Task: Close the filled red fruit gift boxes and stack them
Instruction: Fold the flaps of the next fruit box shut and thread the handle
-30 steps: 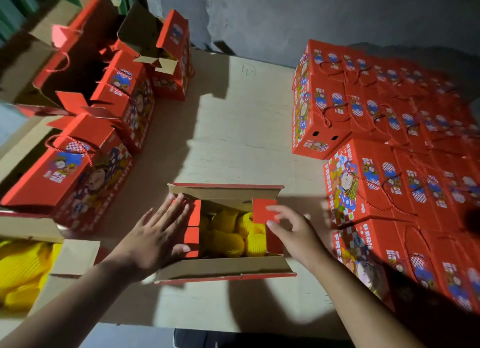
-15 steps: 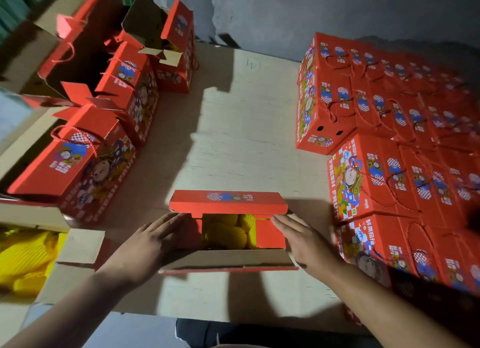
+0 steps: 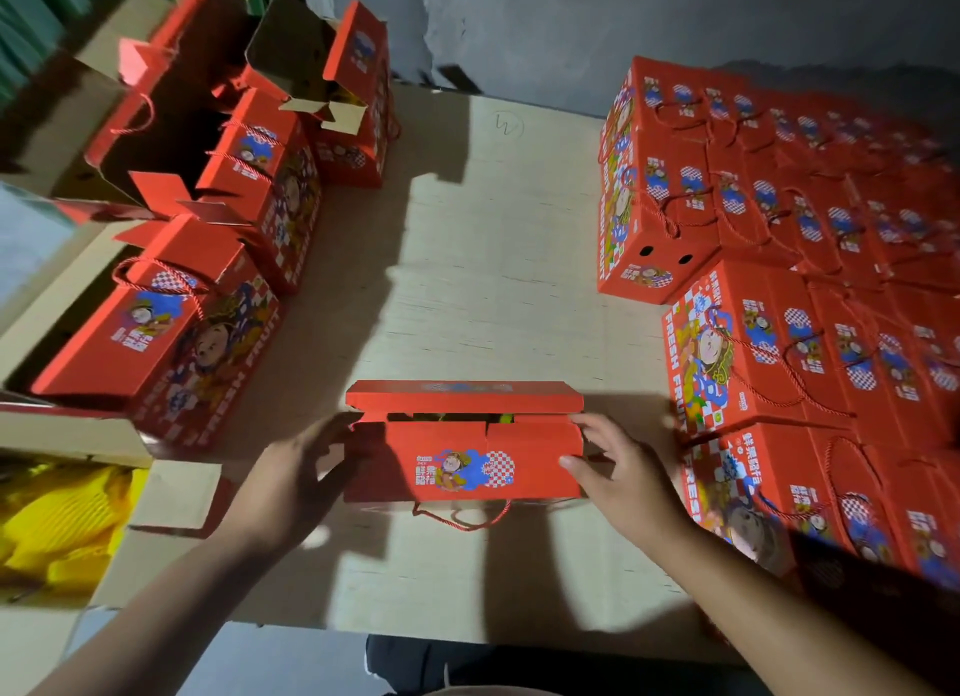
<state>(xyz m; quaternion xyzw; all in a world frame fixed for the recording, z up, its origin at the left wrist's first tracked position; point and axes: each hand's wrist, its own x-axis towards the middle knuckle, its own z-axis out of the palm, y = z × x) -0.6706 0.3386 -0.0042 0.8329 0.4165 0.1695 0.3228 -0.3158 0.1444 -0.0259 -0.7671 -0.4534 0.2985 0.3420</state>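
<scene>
A red fruit gift box (image 3: 462,461) sits on the pale table near its front edge, between my hands. Its near top flap with the cartoon print is folded over the opening, and the far flap (image 3: 462,395) leans in above it. A narrow gap between the flaps shows a sliver of yellow-netted fruit. A red cord handle (image 3: 462,519) hangs below the near flap. My left hand (image 3: 296,477) presses on the box's left end. My right hand (image 3: 623,480) holds the right end, thumb on the near flap.
Closed red boxes (image 3: 753,342) are stacked in rows on the right. Open and half-folded red boxes (image 3: 171,332) stand along the left. A brown carton of yellow-netted fruit (image 3: 57,529) sits at the near left. The table (image 3: 493,259) stretches toward a grey wall.
The two side flaps were folded in, the far flap came down, and now the near flap has swung up over the fruit. Both hands shifted from the side flaps to the box's ends.
</scene>
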